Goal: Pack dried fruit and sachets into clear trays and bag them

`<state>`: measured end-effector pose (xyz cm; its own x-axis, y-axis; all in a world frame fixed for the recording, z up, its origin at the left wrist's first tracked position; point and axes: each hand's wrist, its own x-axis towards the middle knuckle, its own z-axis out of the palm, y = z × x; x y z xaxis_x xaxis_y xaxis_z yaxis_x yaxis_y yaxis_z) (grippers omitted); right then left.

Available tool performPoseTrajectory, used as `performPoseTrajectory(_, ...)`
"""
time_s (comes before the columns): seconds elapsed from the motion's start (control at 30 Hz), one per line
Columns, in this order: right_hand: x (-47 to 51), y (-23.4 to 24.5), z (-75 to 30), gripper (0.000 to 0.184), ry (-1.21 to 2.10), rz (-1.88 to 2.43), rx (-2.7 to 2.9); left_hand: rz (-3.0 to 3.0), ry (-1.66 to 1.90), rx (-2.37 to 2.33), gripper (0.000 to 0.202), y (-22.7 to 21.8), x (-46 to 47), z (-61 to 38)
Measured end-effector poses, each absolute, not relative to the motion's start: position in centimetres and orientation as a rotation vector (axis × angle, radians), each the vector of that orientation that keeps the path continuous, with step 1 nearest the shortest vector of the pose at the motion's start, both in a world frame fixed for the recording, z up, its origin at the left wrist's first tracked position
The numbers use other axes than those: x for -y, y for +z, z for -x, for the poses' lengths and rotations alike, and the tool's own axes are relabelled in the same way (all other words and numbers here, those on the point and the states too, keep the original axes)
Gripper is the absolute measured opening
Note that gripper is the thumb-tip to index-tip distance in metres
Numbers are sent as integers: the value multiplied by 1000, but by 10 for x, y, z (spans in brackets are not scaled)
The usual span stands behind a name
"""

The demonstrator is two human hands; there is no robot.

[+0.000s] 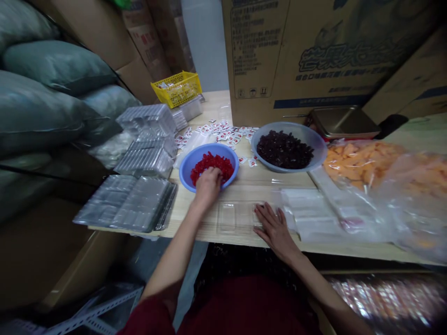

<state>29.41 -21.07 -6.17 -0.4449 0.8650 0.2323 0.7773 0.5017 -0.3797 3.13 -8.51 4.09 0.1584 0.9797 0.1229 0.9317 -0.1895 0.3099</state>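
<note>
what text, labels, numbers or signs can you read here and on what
Big box: "口味" in a smaller line; title, panel and other print too blurred.
Same box: small icons, up arrows the clearest.
Back boxes: red print, too blurred.
Sachets: red marks, too small.

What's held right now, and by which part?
Left hand: in the red pieces, hold can't be told. Right hand: spread over right end of clear plastic tray, no visible grasp.

Blurry Chinese lettering (345,60) on cardboard box (293,35)

Pale wooden table (247,176), blue bowl (186,170), translucent bowl (318,145), clear tray (228,217), scattered packets (228,135)
</note>
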Motion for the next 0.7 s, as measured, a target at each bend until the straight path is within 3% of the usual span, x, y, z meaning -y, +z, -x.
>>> performPoseTrajectory(0.13, 203, -45, -300, 58, 342, 1321, 2252, -2063, -94, -1928, 21, 29, 26, 4)
performPoseTrajectory(0.27, 163, -5, -331, 30, 279, 1305, 1890, -2042, -216, -1810, 20, 11, 7, 10)
performPoseTrajectory(0.37, 98, 25, -367, 23, 164, 1518, 1695, -2038, -219, -1801, 16, 7, 7, 12)
performPoseTrajectory(0.5, -1, 36, -392, 15, 339, 2080, 1907, -1986, -32, -1917, 22, 7, 6, 16)
performPoseTrajectory(0.7, -69, 6, -377, 14, 453, 2233, 1894, -1975, 760, -1912, 22, 24, 17, 15)
